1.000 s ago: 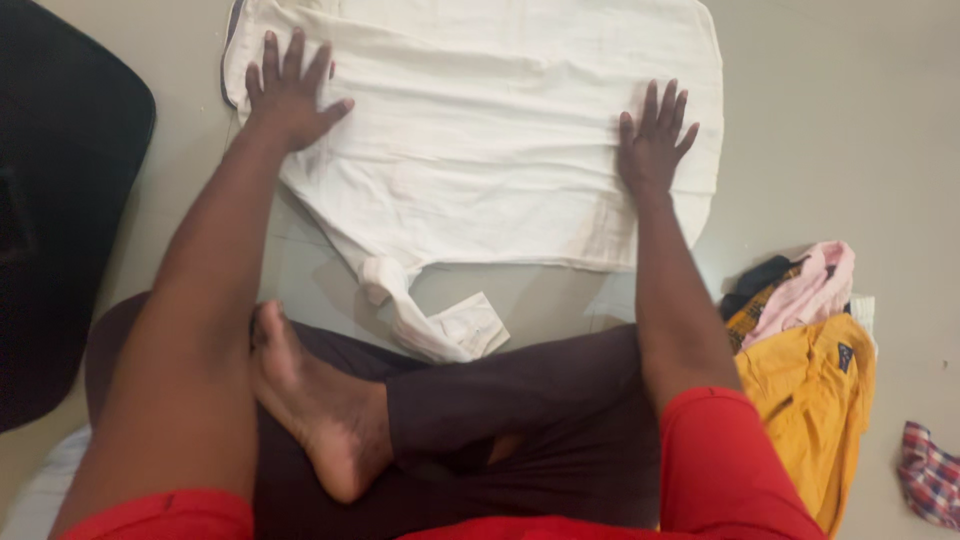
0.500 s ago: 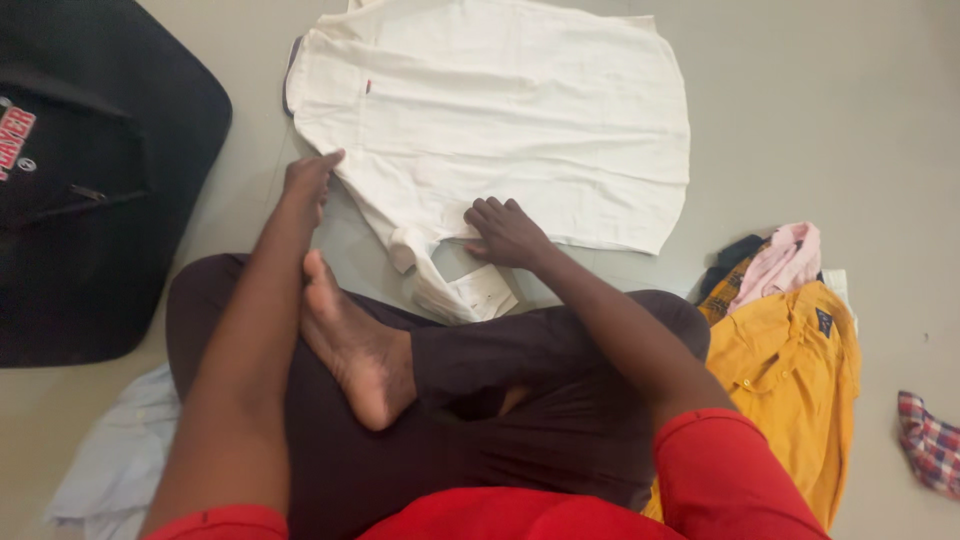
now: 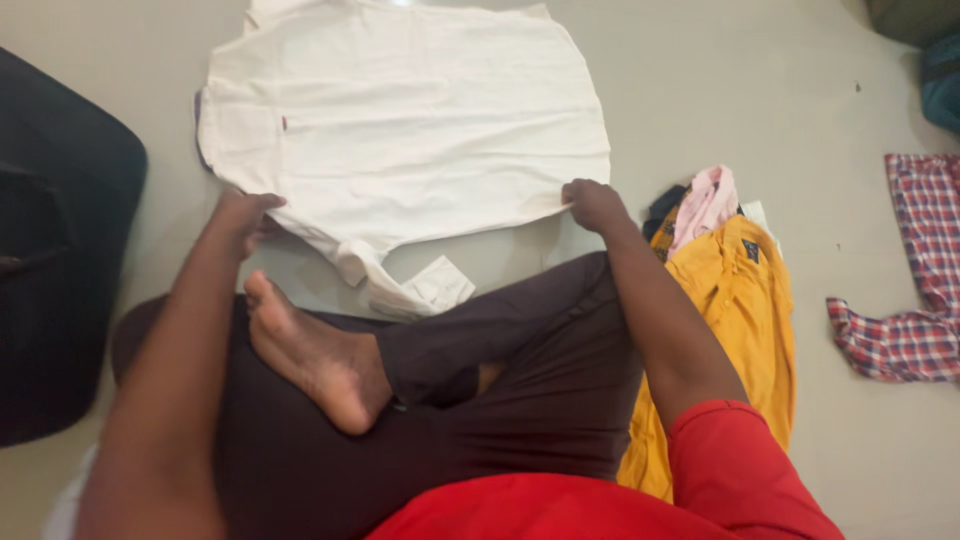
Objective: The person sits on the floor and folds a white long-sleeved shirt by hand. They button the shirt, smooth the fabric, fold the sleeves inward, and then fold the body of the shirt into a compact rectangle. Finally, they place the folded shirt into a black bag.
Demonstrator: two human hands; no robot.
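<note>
A white shirt (image 3: 410,120) lies spread flat on the grey floor in front of my crossed legs. My left hand (image 3: 243,217) pinches the shirt's near left edge, where a sleeve with a folded cuff (image 3: 420,288) trails toward my bare foot (image 3: 315,355). My right hand (image 3: 592,204) grips the shirt's near right corner at the hem. Both arms reach out from red sleeves.
A heap of clothes with a yellow shirt (image 3: 735,320) and a pink garment (image 3: 705,205) lies at my right knee. A red checked shirt (image 3: 915,270) lies further right. A black bag (image 3: 60,240) stands at the left. Pale cloth (image 3: 62,510) shows at bottom left.
My right hand went from the sleeve by the middle hem to the shirt's right corner. My left hand stays at the left edge. The view swung right, showing the checked shirt.
</note>
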